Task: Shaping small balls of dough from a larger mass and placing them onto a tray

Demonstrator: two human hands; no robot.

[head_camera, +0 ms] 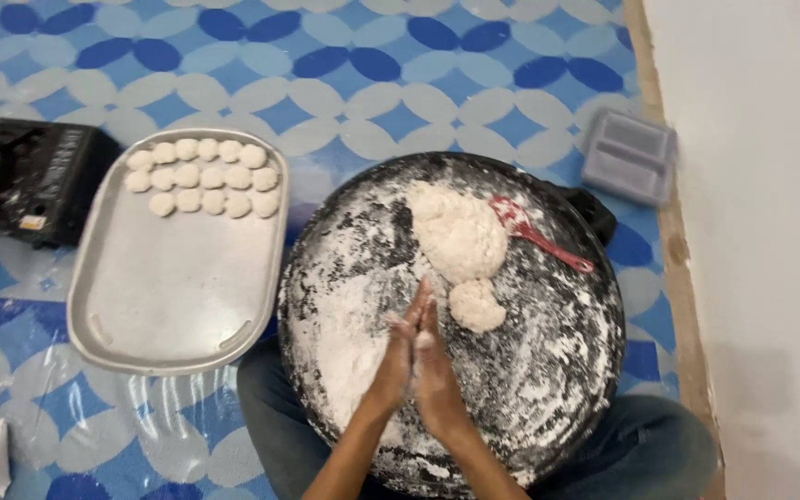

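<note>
Your left hand [398, 356] and right hand [437, 366] are pressed palm to palm over the floured round pan [548, 370]; what sits between them is hidden, likely a dough piece. Roll with light, even pressure. The dough mass [460, 231] lies at twelve o'clock, and the tray [168, 296] of finished dough balls [204, 176] at ten o'clock.
</note>
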